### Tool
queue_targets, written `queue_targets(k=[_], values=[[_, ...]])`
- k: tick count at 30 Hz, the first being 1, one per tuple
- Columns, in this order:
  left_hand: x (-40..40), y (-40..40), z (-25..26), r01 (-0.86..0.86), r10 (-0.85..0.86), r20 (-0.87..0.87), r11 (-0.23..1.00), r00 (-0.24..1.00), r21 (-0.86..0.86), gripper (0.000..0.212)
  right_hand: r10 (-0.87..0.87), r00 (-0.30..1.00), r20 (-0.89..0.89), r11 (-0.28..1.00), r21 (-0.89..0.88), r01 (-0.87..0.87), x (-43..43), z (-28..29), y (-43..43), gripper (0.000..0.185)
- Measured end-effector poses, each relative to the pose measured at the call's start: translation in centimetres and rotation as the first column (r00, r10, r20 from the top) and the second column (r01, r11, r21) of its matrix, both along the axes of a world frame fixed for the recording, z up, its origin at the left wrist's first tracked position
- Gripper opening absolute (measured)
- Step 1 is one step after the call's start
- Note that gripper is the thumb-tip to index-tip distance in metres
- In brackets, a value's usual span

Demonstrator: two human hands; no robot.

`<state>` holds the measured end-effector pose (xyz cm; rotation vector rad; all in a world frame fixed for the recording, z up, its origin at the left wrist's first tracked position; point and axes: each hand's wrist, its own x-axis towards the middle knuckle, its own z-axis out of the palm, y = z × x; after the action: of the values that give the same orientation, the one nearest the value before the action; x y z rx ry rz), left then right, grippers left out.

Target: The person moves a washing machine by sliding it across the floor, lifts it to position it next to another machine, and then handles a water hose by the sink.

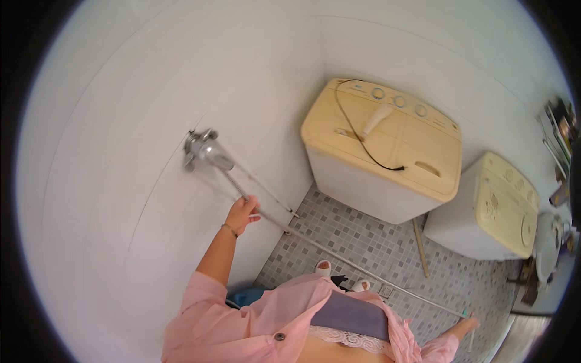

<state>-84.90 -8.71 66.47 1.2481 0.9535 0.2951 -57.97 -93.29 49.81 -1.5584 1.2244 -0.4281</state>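
A metal shower hose [349, 263] runs from the chrome wall mixer tap [209, 152] at the left down across to the lower right. My left hand [245, 213], with a thin bracelet at the wrist, is at the hose just below the tap, thumb and fingers around it. My right hand [472, 321] is small and blurred at the lower right, at the hose's far end near a small green part; its fingers do not show clearly.
A yellowed twin-tub washing machine [386, 131] bears a loose black power cord. Right of it are a second washing machine [506, 204] and a washbasin [548, 247]. A wooden stick [420, 249] and a floor drain [386, 291] are on the mosaic floor. A blue basin [247, 296] stands near the wall.
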Motion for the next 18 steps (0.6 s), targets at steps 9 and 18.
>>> queue_targets(k=[9,18], values=[[1.0,5.2,6.2,-0.561,0.454,0.379,0.789,0.806,0.250,0.053,0.646,0.762,0.057,0.707,0.332,-0.624,-1.0,-7.4,10.8,0.032],[4.0,3.1,9.2,-0.345,0.253,0.541,0.936,0.802,0.073,0.059,0.856,0.514,-0.056,0.494,-0.208,-0.844,4.8,0.7,23.6,0.040]])
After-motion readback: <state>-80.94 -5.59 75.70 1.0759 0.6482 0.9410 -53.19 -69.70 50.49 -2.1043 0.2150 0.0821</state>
